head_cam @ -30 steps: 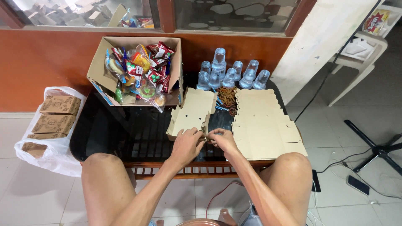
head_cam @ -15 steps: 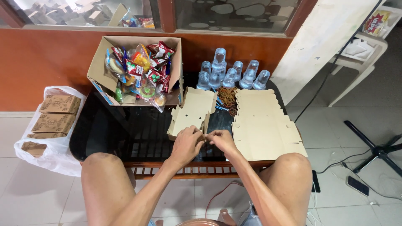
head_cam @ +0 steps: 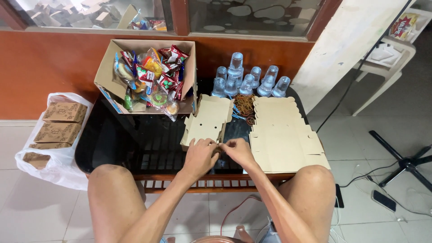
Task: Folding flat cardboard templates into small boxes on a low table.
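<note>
At table's near edge: left hand (head_cam: 200,155) and right hand (head_cam: 237,150) meet, fingers pinched shut on near flap of small flat cardboard box blank (head_cam: 208,120). Blank extends away from grip across dark glass table (head_cam: 112,144). Right of grip: stack of larger flat blanks (head_cam: 283,135). Beyond grip: rubber bands (head_cam: 244,105), plastic cups (head_cam: 249,81). Beyond-left: open carton of wrapped snacks (head_cam: 148,76). Far left, floor: white bag with folded boxes (head_cam: 56,130).
</note>
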